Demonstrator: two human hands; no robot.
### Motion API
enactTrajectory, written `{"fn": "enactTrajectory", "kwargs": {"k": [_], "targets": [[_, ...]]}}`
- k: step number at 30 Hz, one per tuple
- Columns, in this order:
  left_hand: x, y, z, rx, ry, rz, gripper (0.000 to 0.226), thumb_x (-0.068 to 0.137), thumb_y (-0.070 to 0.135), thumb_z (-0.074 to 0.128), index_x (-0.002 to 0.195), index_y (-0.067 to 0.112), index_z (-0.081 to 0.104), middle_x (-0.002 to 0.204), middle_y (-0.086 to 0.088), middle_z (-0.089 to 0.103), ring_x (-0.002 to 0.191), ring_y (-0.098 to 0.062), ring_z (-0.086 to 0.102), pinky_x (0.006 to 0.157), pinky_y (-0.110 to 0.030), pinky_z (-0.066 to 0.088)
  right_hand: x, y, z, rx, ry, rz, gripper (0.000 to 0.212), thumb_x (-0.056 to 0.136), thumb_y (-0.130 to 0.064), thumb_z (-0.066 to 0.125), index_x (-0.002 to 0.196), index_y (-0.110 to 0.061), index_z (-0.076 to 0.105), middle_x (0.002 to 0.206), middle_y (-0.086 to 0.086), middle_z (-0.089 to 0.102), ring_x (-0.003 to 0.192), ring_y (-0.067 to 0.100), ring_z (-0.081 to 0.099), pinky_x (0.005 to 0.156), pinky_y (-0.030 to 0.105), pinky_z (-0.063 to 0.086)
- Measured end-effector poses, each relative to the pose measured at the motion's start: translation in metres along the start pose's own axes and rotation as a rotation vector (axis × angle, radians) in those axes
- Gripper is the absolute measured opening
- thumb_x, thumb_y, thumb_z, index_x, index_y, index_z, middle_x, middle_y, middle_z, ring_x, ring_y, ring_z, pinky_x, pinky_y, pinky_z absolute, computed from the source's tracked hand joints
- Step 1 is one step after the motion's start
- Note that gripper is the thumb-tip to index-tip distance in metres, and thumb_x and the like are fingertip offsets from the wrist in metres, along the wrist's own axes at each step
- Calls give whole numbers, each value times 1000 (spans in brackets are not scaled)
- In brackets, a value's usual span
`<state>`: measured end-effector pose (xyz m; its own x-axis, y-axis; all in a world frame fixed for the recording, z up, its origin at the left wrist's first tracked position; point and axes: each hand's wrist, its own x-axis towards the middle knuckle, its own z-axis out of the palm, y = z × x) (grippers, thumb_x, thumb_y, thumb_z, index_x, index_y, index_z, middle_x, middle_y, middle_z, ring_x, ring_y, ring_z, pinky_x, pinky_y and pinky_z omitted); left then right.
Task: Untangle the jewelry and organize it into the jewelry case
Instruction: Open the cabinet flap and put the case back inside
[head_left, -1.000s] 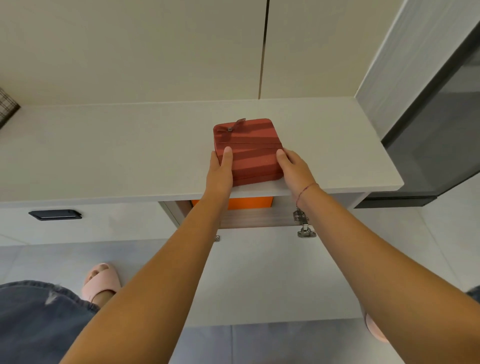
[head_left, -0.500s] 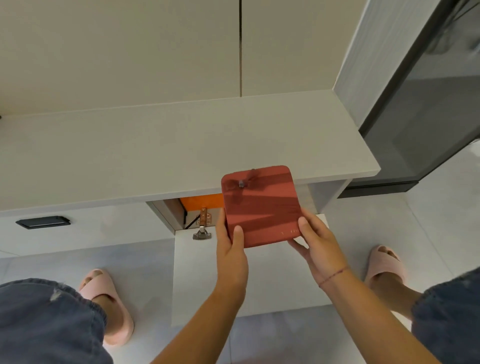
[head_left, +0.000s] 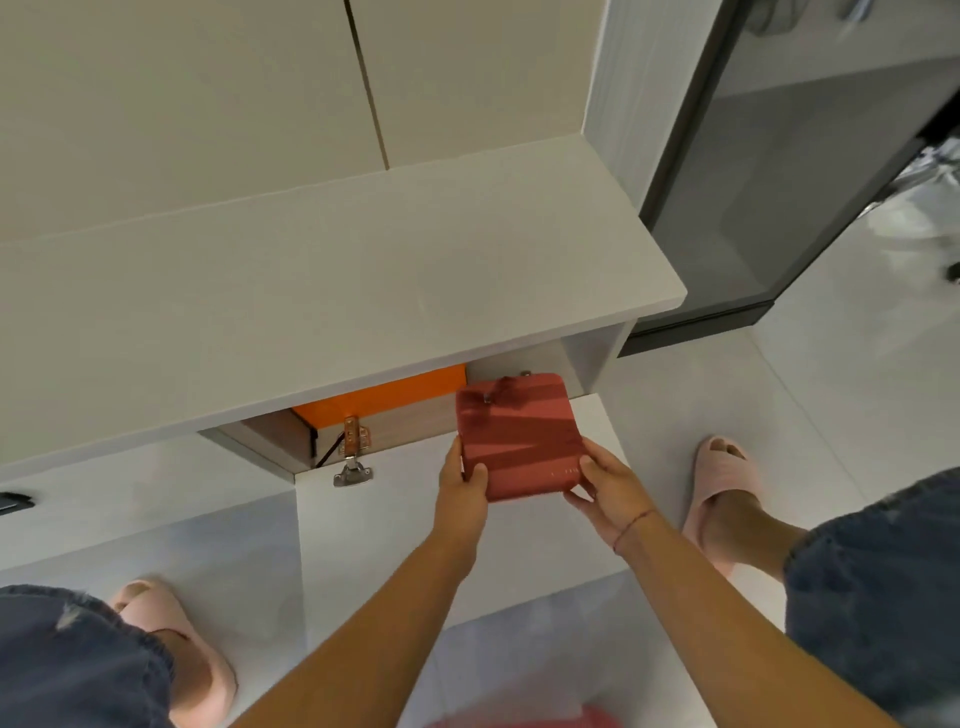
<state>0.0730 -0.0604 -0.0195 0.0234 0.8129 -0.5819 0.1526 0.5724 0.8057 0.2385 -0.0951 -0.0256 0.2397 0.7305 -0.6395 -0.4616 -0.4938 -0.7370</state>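
Note:
A closed red jewelry case (head_left: 522, 434) with a small zip pull on its far edge is held in the air below the countertop, in front of the open cabinet. My left hand (head_left: 465, 491) grips its near left corner with the thumb on top. My right hand (head_left: 605, 483) grips its near right corner. No jewelry is in sight.
A pale countertop (head_left: 337, 291) juts out above an open cabinet with an orange box (head_left: 384, 397) inside. The cabinet door (head_left: 415, 530) hangs open toward me, with metal hinges (head_left: 353, 457). My feet in pink slippers (head_left: 724, 478) stand on the tiled floor. A dark glass panel (head_left: 789, 182) stands to the right.
The case has left the countertop and come down and toward me, held by both hands, to the level of the open cabinet. The view has tilted downward.

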Motion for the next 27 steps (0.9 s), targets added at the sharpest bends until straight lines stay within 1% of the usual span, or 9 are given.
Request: {"fn": "enactTrajectory", "kwargs": {"k": [3,6,8,10,14,19,21,24,27], "targets": [[36,7,10,62,-64,-62,51,102,21,40,146,42,26,142,-1,41,122,-22,47,107,-44,39,29,-7,0,49,42,22,28,100,-3,37,108,-18,58,98,2,59,102,21,49,91,39,41],[50,15,20,61,-131,-93,54,102,13,38,148,37,24,131,5,44,110,-17,48,94,-36,43,57,-11,-6,22,85,39,28,100,-4,39,123,-8,55,95,3,57,89,14,51,97,37,42],[57,18,28,50,-156,-111,55,101,8,36,148,34,24,132,5,44,112,-16,47,97,-38,44,72,-14,-9,5,86,33,33,99,-4,40,130,-6,51,92,0,55,79,8,49,96,34,41],[65,17,33,31,-154,-129,57,100,3,36,148,33,26,135,4,44,115,-17,47,101,-41,43,84,-16,-10,5,86,21,36,99,-4,40,134,-6,49,101,3,53,78,6,48,93,30,39],[86,17,44,12,-132,-163,59,98,4,41,147,33,27,139,2,43,121,-19,46,105,-42,42,109,-15,-15,-15,107,32,39,99,-7,41,136,-13,49,116,1,49,99,12,48,95,28,39],[112,20,59,9,-123,-171,57,99,17,48,147,36,25,134,5,43,127,-19,43,110,-43,37,129,-10,-21,-21,118,109,40,98,-10,39,131,-27,54,128,3,56,114,18,53,70,21,45],[123,21,63,1,-111,-165,57,98,24,50,148,36,24,142,4,40,131,-19,40,111,-41,34,137,-10,-19,24,98,108,43,98,-7,36,130,-27,54,129,5,58,117,19,54,75,22,48],[140,25,65,-18,-98,-174,59,97,34,52,149,34,23,148,1,37,134,-20,38,110,-38,34,150,-12,-15,97,76,98,41,100,-9,33,133,-25,52,128,4,59,118,17,54,94,27,46],[158,33,66,-56,-133,-170,60,95,43,51,148,35,24,150,0,37,134,-20,39,109,-38,37,161,-13,-12,152,49,81,40,102,-13,30,139,-21,45,128,0,57,115,14,53,97,25,41]]}}
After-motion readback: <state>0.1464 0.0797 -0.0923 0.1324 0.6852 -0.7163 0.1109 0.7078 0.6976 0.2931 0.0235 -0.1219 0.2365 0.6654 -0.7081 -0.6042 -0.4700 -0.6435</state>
